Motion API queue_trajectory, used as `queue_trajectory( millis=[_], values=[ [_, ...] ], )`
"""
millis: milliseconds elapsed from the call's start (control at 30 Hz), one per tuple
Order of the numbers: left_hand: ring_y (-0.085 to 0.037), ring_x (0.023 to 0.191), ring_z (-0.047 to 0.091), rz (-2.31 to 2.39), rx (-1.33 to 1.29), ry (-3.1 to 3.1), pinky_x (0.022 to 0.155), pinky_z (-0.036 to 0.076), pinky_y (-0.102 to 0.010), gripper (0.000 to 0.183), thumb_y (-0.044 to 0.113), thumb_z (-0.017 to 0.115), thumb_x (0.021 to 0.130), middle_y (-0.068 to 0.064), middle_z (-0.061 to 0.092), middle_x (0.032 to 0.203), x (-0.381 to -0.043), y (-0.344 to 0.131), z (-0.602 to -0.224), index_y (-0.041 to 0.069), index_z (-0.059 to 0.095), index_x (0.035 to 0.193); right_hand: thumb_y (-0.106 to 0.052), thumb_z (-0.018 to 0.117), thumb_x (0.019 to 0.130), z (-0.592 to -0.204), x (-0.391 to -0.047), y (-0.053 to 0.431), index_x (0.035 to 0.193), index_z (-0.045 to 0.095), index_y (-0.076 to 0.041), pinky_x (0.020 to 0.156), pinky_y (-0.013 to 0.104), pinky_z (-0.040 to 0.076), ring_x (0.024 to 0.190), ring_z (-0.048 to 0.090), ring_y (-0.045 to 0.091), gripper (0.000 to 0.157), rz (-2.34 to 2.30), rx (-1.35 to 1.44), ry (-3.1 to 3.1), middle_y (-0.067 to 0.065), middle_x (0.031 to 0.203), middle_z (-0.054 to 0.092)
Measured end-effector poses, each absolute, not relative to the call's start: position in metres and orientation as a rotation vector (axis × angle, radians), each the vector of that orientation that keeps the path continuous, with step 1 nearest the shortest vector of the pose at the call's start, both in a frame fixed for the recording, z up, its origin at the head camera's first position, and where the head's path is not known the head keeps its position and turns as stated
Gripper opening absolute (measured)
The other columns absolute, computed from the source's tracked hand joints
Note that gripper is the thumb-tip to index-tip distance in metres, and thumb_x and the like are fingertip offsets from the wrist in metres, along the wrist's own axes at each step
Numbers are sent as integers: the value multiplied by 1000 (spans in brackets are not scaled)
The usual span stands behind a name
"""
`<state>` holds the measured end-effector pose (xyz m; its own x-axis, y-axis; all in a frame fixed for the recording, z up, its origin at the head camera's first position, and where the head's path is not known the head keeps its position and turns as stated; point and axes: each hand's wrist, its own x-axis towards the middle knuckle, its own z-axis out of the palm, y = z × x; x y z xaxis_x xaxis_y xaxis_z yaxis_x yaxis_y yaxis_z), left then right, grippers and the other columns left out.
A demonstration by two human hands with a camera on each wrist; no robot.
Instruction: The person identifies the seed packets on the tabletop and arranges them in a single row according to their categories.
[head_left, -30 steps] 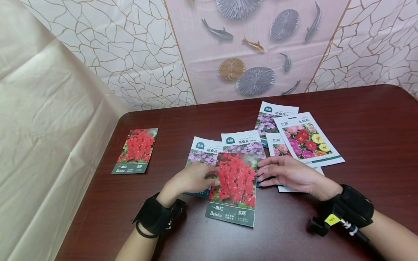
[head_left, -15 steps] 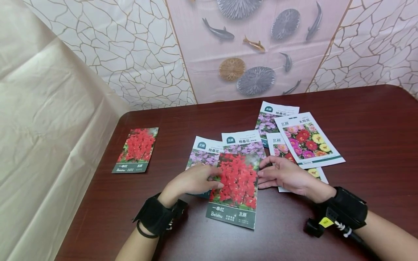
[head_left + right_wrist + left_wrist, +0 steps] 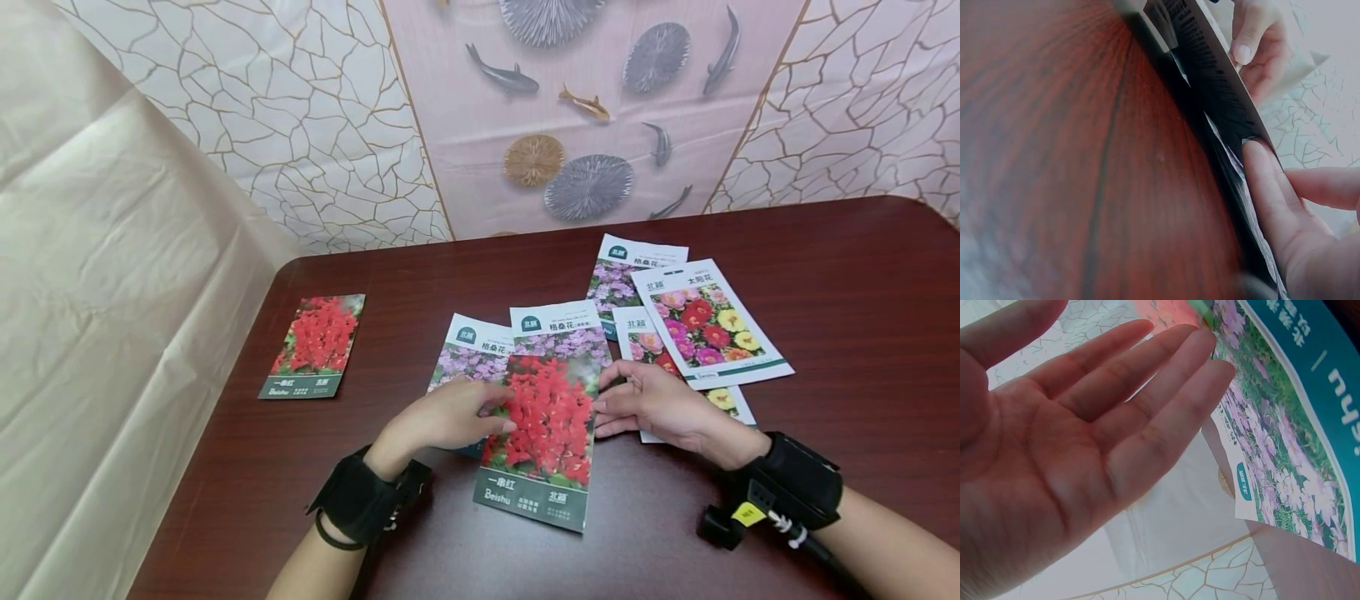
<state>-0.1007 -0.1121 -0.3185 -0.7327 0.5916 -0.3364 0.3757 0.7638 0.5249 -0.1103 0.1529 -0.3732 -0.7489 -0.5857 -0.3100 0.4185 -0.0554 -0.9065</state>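
Note:
A seed packet with red flowers [image 3: 542, 425] lies tilted over other packets in the middle of the table, its near edge toward me. My right hand [image 3: 663, 408] pinches its right edge; in the right wrist view, fingers [image 3: 1266, 187] reach under the raised packet with another digit on the other side. At the left edge is my left hand [image 3: 450, 412], its fingers fairly straight and the tips by the packet. In the left wrist view its palm [image 3: 1054, 456] faces the camera. Two purple-flower packets, one at left [image 3: 468, 354] and another [image 3: 558, 321], lie partly covered below.
Another red-flower packet [image 3: 313, 346] lies alone at the left. On the right, a large multicoloured-flower packet [image 3: 708, 325] overlaps a similar packet [image 3: 637, 337] and a purple-flower packet [image 3: 611, 287]. The dark red-brown table [image 3: 862, 333] backs onto a patterned cloth [image 3: 480, 167].
My right hand has shifted slightly left and its fingers have closed in on the red-flower packet's right edge. That packet has slid slightly toward me. The left hand has barely moved.

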Motion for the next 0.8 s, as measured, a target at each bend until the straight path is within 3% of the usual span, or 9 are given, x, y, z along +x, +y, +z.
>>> queue_trajectory(
  millis=[133, 267, 433, 800],
  values=[
    [-13, 68, 48, 622, 708, 2494, 68, 40, -29, 36, 22, 61, 89, -5, 63, 101, -101, -112, -319, 6, 57, 122, 8, 49, 89, -370, -110, 154, 103, 36, 7, 76, 41, 52, 77, 65, 22, 19, -1888, -199, 1533, 10, 79, 65],
    [-15, 81, 55, 655, 672, 2535, 73, 44, -32, 34, 21, 64, 87, -5, 65, 101, -101, -112, -320, 7, 60, 117, 8, 49, 89, -367, -110, 155, 102, 37, 6, 75, 41, 52, 78, 65, 23, 17, -1888, -205, 1551, 11, 81, 65],
    [-15, 68, 50, 673, 622, 2572, 65, 42, -30, 36, 22, 66, 85, -5, 63, 86, -102, -112, -319, 7, 59, 117, 7, 50, 89, -363, -111, 157, 101, 40, 5, 75, 41, 52, 79, 65, 24, 16, -1897, -194, 1567, 11, 82, 66],
    [-13, 77, 56, 717, 513, 2609, 69, 47, -30, 53, 28, 64, 87, -6, 63, 95, -103, -111, -319, 2, 46, 129, 4, 52, 90, -358, -111, 159, 101, 41, 2, 74, 38, 53, 76, 64, 19, 16, -1953, -232, 1567, 9, 81, 66]
  ],
)
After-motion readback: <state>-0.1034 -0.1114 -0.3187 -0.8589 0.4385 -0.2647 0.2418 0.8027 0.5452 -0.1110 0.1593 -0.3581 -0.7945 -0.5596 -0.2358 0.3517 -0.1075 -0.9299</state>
